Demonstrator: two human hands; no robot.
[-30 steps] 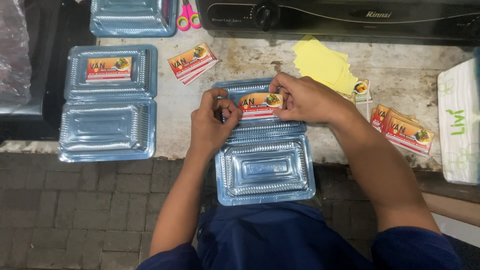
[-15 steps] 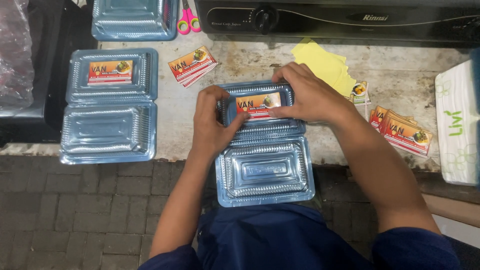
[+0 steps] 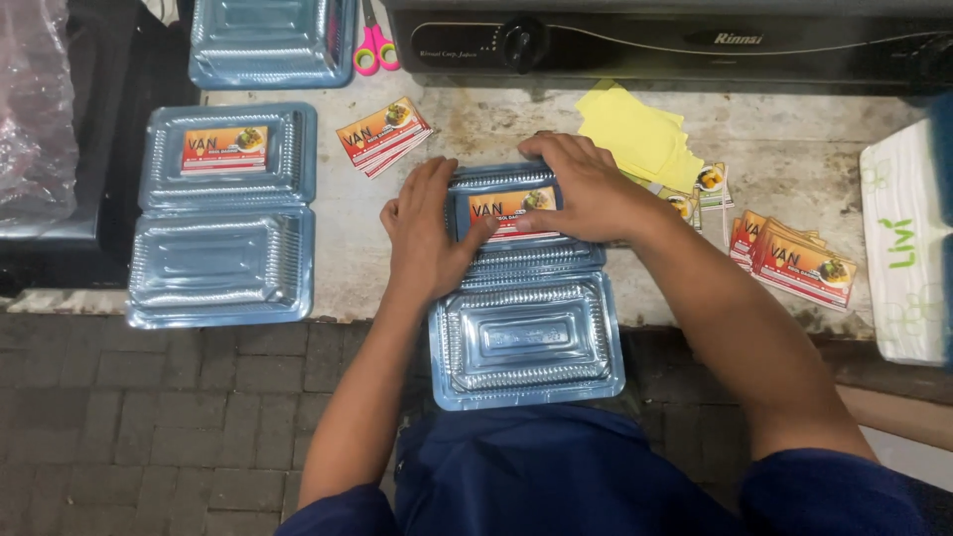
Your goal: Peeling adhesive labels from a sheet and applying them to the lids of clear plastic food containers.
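An open clear plastic clamshell box (image 3: 526,342) lies in front of me, its near half hanging over the counter edge. An orange and red label sticker (image 3: 511,208) sits on its far half. My left hand (image 3: 425,233) lies flat on the left side of that half, thumb on the sticker. On the right side, my right hand (image 3: 586,189) presses down with its fingers spread over the sticker's edge. Neither hand grips anything.
A second open clamshell box (image 3: 223,213) with a sticker lies at the left. A third box (image 3: 268,40) and pink-handled scissors (image 3: 372,45) are at the back. Sticker stacks (image 3: 382,134) (image 3: 794,258), yellow backing paper (image 3: 635,134), a tissue pack (image 3: 908,253) and a stove (image 3: 675,40) surround them.
Both hands have gone from pinching the sticker's ends to lying flat on the box's far half, pressing the sticker down. The camera view shifted slightly.
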